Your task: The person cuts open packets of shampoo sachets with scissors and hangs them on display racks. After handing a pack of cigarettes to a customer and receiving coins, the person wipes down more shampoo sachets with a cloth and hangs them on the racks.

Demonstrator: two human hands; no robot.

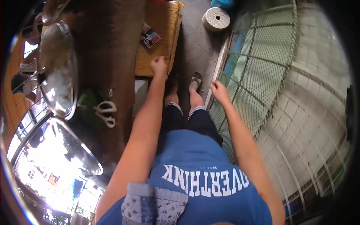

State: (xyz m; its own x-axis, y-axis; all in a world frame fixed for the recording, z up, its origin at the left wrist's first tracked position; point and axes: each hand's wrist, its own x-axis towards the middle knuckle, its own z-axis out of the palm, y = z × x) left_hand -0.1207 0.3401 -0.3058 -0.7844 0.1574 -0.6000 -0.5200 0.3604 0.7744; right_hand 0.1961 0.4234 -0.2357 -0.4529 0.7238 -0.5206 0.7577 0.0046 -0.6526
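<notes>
My left hand [159,66], fingers curled in with nothing visible in them, is over the near corner of an orange-brown wooden table [159,62]. Just beyond it on that table lies a small packet or card with printed pictures [150,35]. On the other side, my right hand [218,91] hangs with loosely curled fingers, nothing showing in them. Close beside it runs a pale ledge [218,63] at the foot of a green wire-mesh panel [258,56].
White-handled scissors [106,113] are at the left against a dark brown surface. Oval mirrors [58,69] stand at the far left. A round whitish drum-like object [216,19] sits ahead on the concrete floor [193,33]. A grey patterned cloth [153,204] drapes over my front.
</notes>
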